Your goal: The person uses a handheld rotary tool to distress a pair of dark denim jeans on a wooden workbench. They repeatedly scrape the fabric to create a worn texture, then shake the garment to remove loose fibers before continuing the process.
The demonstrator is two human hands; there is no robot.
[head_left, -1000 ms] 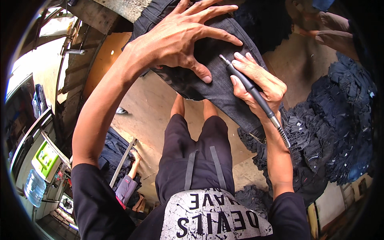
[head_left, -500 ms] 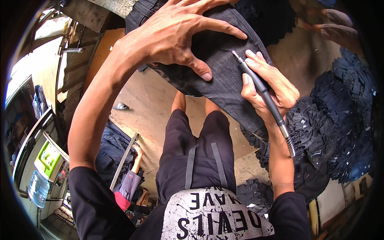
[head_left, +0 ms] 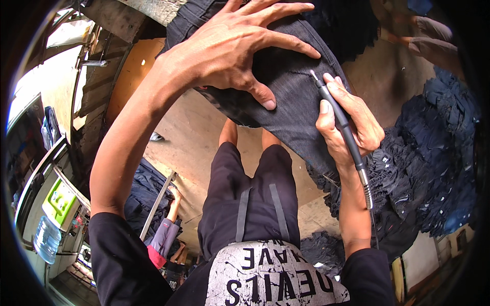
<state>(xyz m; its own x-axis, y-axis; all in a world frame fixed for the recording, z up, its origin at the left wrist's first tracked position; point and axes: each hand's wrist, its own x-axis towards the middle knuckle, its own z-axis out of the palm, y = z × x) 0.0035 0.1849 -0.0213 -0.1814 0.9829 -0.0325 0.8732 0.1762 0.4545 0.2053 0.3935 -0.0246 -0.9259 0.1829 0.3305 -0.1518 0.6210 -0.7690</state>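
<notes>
Right of centre, the right hand (head_left: 347, 122) is closed around a slim black pen-shaped rotary tool (head_left: 339, 120) with a flexible metal shaft — its tip touches the dark denim garment (head_left: 286, 97). Above, at upper centre, the left hand (head_left: 240, 46) lies open, fingers spread, pressing the fabric flat. Piled dark jeans (head_left: 429, 153) fill the right edge.

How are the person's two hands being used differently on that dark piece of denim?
The left hand lies flat with fingers spread wide, pressing on the dark denim garment; the right hand is curled in a pen-like grip around a slim black rotary tool. The left hand holds nothing, while the right hand aims the tool's tip at the cloth. The left sits higher on the garment, the right near its edge. Both are bare.
</notes>
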